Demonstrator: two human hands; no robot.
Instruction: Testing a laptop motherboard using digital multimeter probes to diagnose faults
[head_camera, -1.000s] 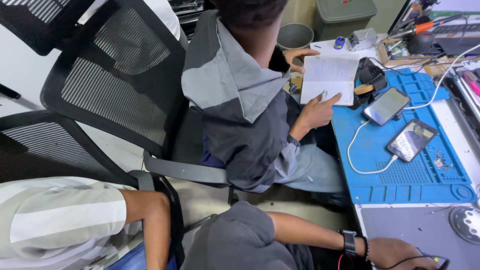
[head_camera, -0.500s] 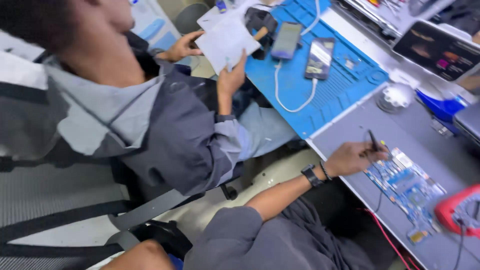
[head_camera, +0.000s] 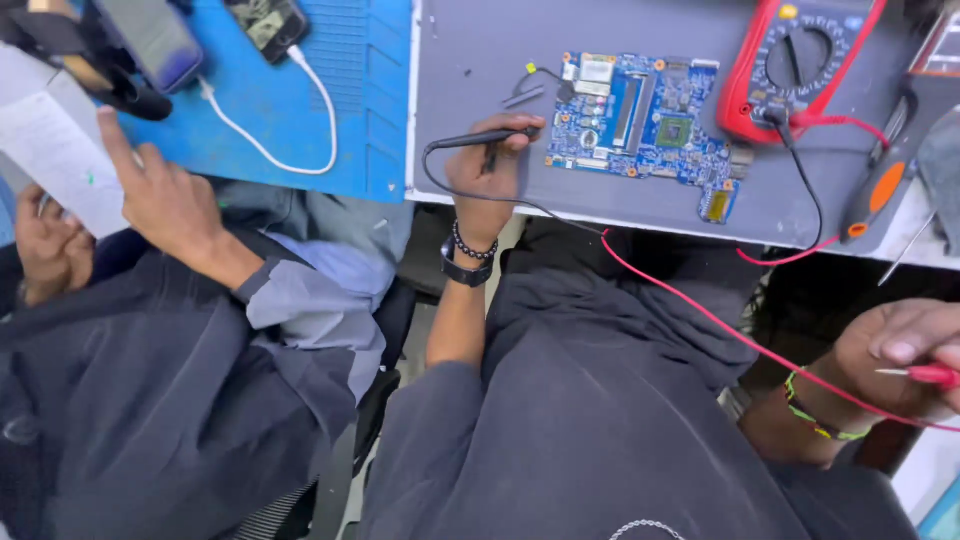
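While the grey work mat (head_camera: 500, 40) spans the upper right of the bench, a blue silicone repair mat (head_camera: 350, 100) adjoins it on the left. A co-worker in a dark jacket (head_camera: 150, 400) sits at the left, one hand (head_camera: 160, 195) resting on a white paper sheet (head_camera: 50, 150).

On the grey mat lies a blue laptop motherboard (head_camera: 645, 120), flat, component side up. Just beside its upper right corner sits a red digital multimeter (head_camera: 790, 65), from which a black lead and a red lead (head_camera: 720, 320) run toward the person.

The left hand (head_camera: 485, 165) rests on the grey mat at the board's left edge, closed around a black test probe (head_camera: 480, 140); the probe tip points toward the board's left side. The right hand (head_camera: 900, 355) is off the bench, low at the right, well apart from the left, pinching a red test probe (head_camera: 925, 375) between the fingertips.

On the blue mat lie two phones (head_camera: 265, 25), one connected to a white cable (head_camera: 270, 150). An orange-handled tool (head_camera: 875, 195) lies at the bench's right edge.
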